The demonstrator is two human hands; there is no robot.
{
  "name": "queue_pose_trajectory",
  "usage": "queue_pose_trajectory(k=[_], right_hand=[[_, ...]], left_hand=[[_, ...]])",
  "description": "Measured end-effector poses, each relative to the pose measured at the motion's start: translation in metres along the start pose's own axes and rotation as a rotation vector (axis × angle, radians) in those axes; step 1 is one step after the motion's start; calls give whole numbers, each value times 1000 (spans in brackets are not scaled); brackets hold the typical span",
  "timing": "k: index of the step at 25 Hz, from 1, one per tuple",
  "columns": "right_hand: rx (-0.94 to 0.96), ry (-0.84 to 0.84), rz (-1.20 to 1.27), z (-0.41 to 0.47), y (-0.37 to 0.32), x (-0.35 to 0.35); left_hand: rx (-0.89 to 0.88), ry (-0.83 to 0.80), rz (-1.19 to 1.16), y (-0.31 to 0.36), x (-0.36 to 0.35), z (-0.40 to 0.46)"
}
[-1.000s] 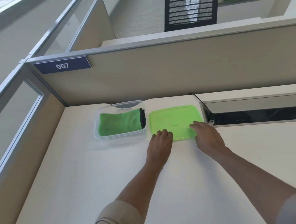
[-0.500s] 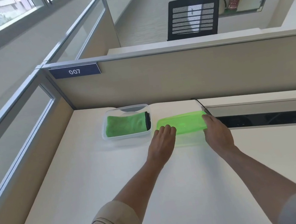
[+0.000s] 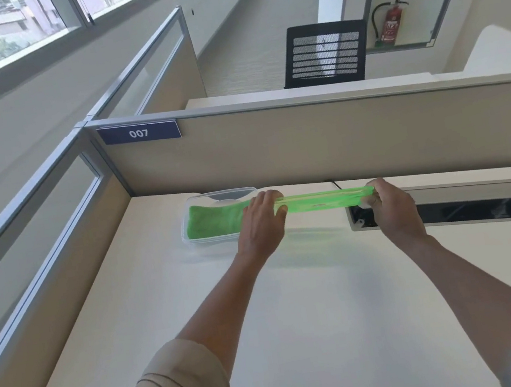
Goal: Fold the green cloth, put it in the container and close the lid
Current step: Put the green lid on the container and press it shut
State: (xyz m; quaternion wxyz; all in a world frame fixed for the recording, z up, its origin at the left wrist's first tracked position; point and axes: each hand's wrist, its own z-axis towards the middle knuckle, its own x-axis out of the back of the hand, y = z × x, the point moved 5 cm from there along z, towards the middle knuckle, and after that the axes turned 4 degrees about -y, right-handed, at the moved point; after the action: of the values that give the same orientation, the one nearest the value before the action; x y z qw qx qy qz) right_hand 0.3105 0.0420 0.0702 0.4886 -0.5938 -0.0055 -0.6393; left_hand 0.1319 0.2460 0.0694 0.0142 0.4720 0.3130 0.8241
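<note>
Head view shows us holding the green lid (image 3: 322, 202) clear of the bench (image 3: 298, 303), where a second ago it lay flat beside the container (image 3: 207, 237) with our fingertips only resting on its near edge. Half a second ago its near side had begun to tip up; now it is off the surface altogether, seen almost edge-on, with a faint green shadow on the bench beneath it.

Our left hand (image 3: 261, 226) pinches the lid's left end, fingers curled over the top and thumb underneath, and our right hand (image 3: 390, 205) grips the right end the same way, so both sets of fingers are closed on the lid. The left hand now sits in front of the container's right end and hides it from us.

The green cloth (image 3: 215, 223) lies folded inside the clear container, which stands on the bench near the partition (image 3: 306, 145), unmoved. We judge the folding and the placing done, so only the closing is left.

The lid hangs to the right of the container rather than over it, so we think it needs carrying left and lowering level onto the rim. The lid looks thin and flexible, so pressing it down may need care at the corners.
</note>
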Motion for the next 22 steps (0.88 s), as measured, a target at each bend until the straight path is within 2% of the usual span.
queue_pose_trajectory(k=[3,9,12,18,22], right_hand=[[3,44,18,5,-9,12],[90,73,147,11,-51,1],[50,92,216,16,-68,-13],[-90,95,390,25,-104,-51],[-127,14,394,25,-126,-85]], left_hand=[[83,45,-162,-6,14,-2],[169,174,-206,-28,42,-14],[253,243,-311,-49,54,-22],[286,212,-220,-94,74,-31],[317,206,-148,-121,88,-34]])
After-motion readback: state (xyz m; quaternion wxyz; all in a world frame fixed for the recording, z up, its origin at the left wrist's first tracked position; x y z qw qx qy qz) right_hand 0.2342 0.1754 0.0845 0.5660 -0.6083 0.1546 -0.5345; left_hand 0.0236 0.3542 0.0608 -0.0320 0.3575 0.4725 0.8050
